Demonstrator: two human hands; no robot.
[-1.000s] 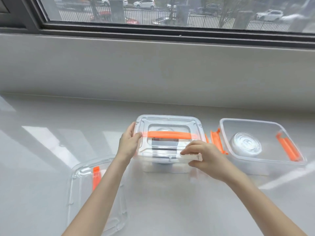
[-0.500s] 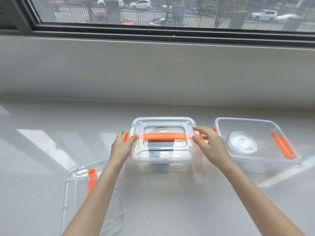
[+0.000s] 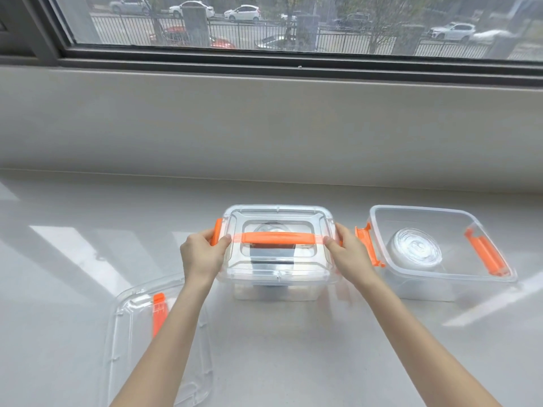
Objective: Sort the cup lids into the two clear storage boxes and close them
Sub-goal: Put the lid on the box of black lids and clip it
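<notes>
Lidded middle box (image 3: 277, 251) on the desk (image 3: 293, 348), our left hand (image 3: 202, 254) and right hand (image 3: 349, 254) pinching its orange side latches (image 3: 216, 232); light, slick, brittle plastic, we judge — best gripped at latches.

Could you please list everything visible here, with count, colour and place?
Clear plastic storage box with lid on: one, clear with orange handle, centre of counter.
Open clear plastic storage box: one, clear with orange latches, right of the first.
Stack of clear cup lids: one stack, clear, inside open box.
Loose clear box lid: one, clear with orange handle, front left.
Counter: one, pale grey.
Window: one, dark-framed, behind.
Left hand: on lidded box's left latch.
Right hand: at its right end.
</notes>
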